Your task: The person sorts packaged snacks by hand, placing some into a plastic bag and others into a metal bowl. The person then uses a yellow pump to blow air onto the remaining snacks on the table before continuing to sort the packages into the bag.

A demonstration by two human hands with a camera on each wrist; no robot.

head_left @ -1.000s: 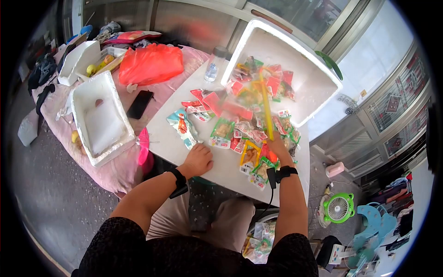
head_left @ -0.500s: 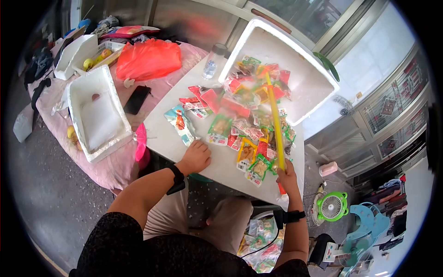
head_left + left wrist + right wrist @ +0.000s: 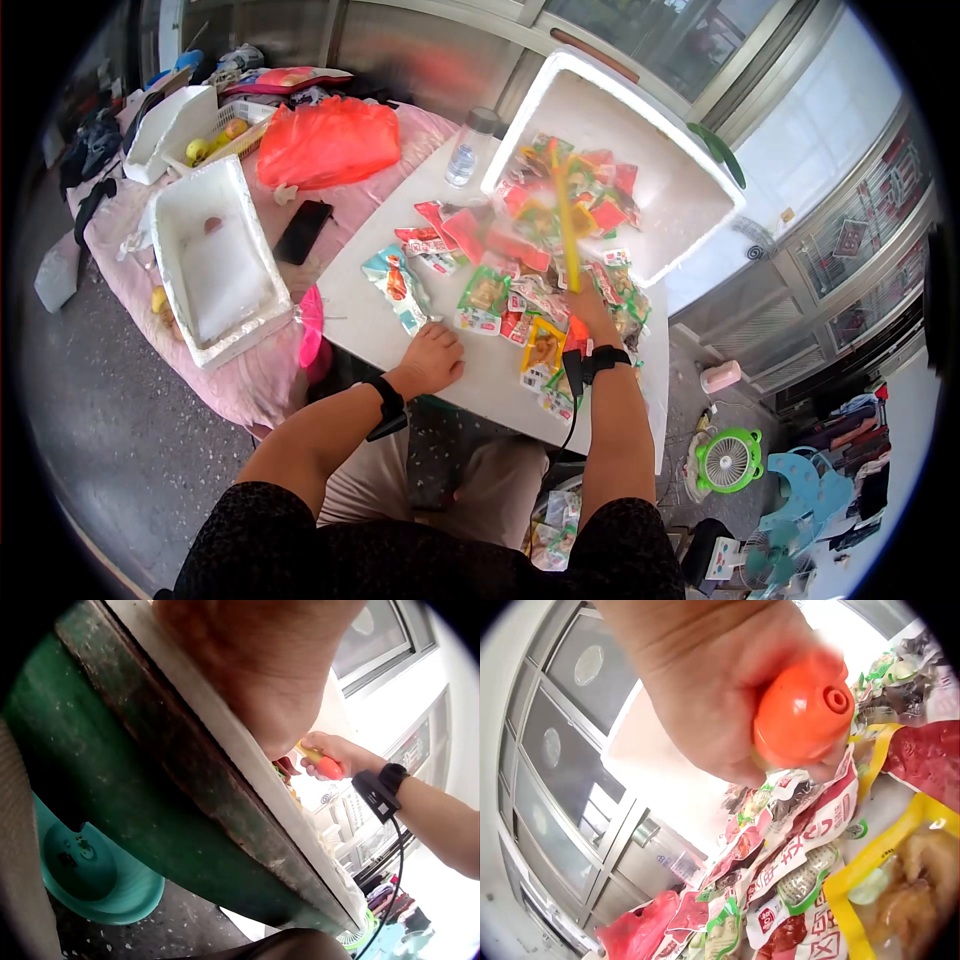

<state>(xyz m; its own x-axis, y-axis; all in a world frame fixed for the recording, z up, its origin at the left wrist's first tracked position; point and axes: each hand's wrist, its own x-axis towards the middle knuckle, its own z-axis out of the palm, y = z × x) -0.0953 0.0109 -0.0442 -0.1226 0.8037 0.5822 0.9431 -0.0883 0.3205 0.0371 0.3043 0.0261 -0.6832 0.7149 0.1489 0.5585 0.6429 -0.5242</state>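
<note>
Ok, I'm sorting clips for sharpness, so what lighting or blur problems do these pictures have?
Head view: fisheye bending with black corners; the yellow stick smears toward its far end, perhaps from motion. Left wrist view: the upper right is washed out, the green table side dark. Right wrist view: white glare at the top, a small highlight on the orange handle end.

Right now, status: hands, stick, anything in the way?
Right hand gripping yellow stick, pointed toward big foam box. Left hand resting on table. Snack packets heaped below stick, possible snag.
</note>
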